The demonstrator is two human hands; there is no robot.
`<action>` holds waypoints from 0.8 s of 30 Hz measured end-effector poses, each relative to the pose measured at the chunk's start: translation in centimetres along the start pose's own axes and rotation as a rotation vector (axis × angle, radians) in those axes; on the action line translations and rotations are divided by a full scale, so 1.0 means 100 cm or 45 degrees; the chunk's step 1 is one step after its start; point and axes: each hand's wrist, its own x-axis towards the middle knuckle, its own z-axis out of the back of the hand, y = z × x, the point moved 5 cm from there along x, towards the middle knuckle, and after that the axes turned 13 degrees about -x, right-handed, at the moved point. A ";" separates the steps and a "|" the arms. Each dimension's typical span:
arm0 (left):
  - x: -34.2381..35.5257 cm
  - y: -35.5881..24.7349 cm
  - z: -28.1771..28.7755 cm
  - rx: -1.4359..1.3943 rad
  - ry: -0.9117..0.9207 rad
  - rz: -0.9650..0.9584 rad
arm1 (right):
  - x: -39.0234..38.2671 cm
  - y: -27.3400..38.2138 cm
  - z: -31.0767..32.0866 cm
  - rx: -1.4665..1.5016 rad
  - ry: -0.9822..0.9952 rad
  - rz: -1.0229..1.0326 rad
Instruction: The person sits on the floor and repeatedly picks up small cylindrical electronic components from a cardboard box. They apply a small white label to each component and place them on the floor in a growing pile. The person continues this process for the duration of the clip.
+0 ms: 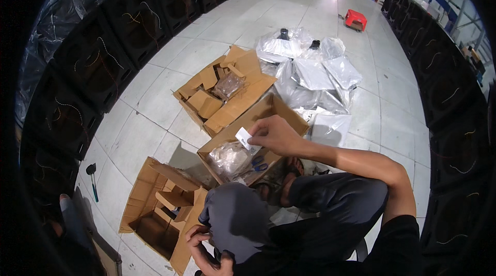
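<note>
My right hand [276, 135] pinches a small white card [245, 139] with print on it between thumb and fingers. It is over an open cardboard box [281, 109]. Inside that box lie a clear plastic bag of pale contents [227, 158] and blue-handled scissors [259, 164]. My left hand [209, 255] is low beside my bent knee, its fingers curled; something dark shows between fingers and thumb, too unclear to name. To the left of my knee stands another open cardboard box [155, 234] with cardboard pieces in it.
Beyond, a cardboard box [240, 105] holds a brown wrapped bundle, beside a pile of clear plastic bags [315, 77]. A hammer [93, 182] lies on the left floor. Black speaker cabinets [126, 28] with loose wires line both sides. A red stool [355, 20] is farther off.
</note>
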 end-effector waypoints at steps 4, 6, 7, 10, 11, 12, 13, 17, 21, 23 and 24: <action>-0.046 0.044 0.016 -0.363 -0.031 0.441 | 0.003 0.014 -0.008 -0.029 0.006 0.020; -0.051 0.053 0.016 -0.451 0.084 0.530 | 0.003 0.006 -0.008 -0.022 -0.010 0.025; -0.050 0.056 0.018 -0.476 0.084 0.567 | 0.004 0.005 -0.009 -0.012 -0.008 0.032; -0.050 0.065 0.022 -0.528 0.118 0.626 | 0.005 0.010 -0.009 -0.047 -0.027 0.103; -0.053 0.071 0.024 -0.531 0.152 0.611 | 0.005 0.011 -0.009 -0.054 -0.007 0.083; -0.056 0.074 0.025 -0.535 0.186 0.595 | 0.004 0.013 -0.007 -0.061 0.012 0.063; -0.055 0.072 0.024 -0.578 0.105 0.631 | 0.004 0.014 -0.006 -0.070 0.035 0.039; -0.042 0.060 0.021 -0.717 -0.088 0.748 | 0.005 0.012 -0.006 -0.069 0.035 0.065; -0.043 0.061 0.013 -0.674 -0.183 0.799 | 0.003 0.014 -0.005 -0.127 0.048 0.021; -0.043 0.054 0.010 -0.657 -0.122 0.769 | 0.003 0.016 -0.004 -0.108 0.035 0.036; -0.045 0.055 0.008 -0.623 -0.089 0.744 | 0.004 0.013 -0.001 -0.069 0.018 0.048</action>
